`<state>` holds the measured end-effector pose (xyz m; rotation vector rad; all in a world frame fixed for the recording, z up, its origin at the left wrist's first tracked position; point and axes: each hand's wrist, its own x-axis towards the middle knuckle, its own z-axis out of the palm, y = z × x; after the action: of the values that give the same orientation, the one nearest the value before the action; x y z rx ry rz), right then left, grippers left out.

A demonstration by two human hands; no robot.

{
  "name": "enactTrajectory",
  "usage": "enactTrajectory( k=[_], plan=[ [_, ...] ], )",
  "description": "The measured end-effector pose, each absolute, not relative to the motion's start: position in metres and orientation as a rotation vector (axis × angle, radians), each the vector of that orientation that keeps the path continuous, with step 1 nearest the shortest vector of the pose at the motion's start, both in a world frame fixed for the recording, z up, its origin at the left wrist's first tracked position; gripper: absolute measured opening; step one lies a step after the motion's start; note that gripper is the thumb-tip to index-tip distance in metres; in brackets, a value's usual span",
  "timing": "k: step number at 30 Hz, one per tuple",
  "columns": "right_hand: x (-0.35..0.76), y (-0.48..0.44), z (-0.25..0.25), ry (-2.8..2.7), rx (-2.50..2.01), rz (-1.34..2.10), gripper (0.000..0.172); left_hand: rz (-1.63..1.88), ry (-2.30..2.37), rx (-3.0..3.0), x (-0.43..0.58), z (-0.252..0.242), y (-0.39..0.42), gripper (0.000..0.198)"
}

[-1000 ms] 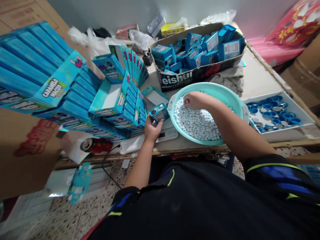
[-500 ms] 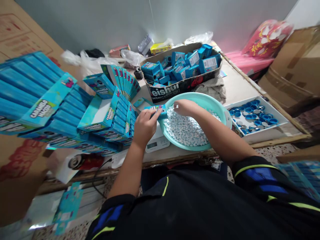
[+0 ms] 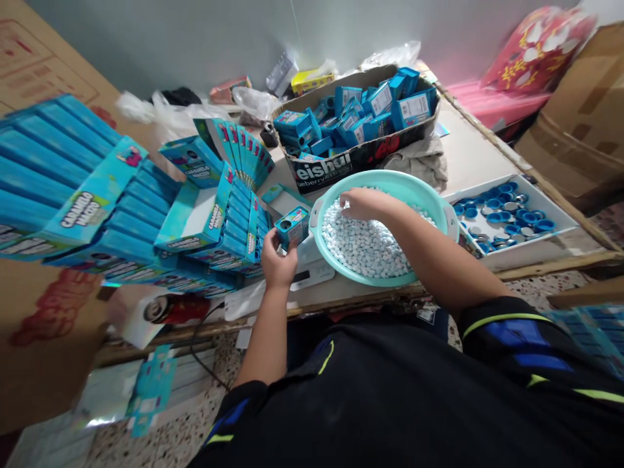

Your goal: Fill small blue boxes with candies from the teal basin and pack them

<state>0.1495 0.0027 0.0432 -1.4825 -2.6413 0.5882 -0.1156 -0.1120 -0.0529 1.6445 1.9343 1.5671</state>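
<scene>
My left hand [image 3: 276,260] grips a small blue box [image 3: 292,225] with a round hole in its top, upright over a white scale [image 3: 312,272]. My right hand [image 3: 358,203] rests in a teal basin [image 3: 429,195] full of small white candies [image 3: 363,244], fingers curled down into the pile. What they pinch, if anything, is hidden.
Stacks of blue display cartons [image 3: 112,208] fill the left of the table. A cardboard box of small blue boxes [image 3: 355,117] stands behind the basin. A white tray of blue caps [image 3: 507,211] lies at the right. A red can [image 3: 168,309] sits by the front edge.
The left hand tipped the small box towards the basin half a second ago, then brought it back upright over the scale. The right hand stayed in the candies.
</scene>
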Motion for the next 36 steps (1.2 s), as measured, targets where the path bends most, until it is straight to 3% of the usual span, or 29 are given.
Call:
enactTrajectory(
  k=[5, 10, 15, 20, 26, 31, 36],
  plan=[
    [0.151, -0.001, 0.047, -2.651, -1.521, 0.654, 0.037, 1.45, 1.823, 1.501, -0.126, -0.07, -0.116, 0.049],
    [0.151, -0.002, 0.044, -2.676, -1.516, 0.69, 0.057, 1.58, 1.854, 1.599, -0.118, -0.052, -0.138, 0.079],
    [0.152, 0.0, 0.045, -2.75, -1.524, 0.715, 0.043, 1.804, 2.026, 1.904, -0.114, -0.034, -0.174, 0.05],
    [0.154, -0.002, 0.053, -2.745, -1.505, 0.69, 0.032, 1.735, 2.008, 2.096, -0.142, -0.06, -0.201, 0.029],
    [0.157, -0.003, 0.058, -2.777, -1.502, 0.632, 0.019, 1.434, 2.114, 2.32, -0.16, -0.083, -0.226, 0.036],
    [0.161, 0.0, 0.055, -2.761, -1.49, 0.527, 0.015, 1.479, 2.193, 2.195, -0.158, -0.086, -0.228, 0.046],
    [0.167, 0.005, 0.045, -2.698, -1.413, 0.497, 0.021, 1.553, 2.17, 2.108, -0.155, -0.084, -0.226, 0.041]
  ],
)
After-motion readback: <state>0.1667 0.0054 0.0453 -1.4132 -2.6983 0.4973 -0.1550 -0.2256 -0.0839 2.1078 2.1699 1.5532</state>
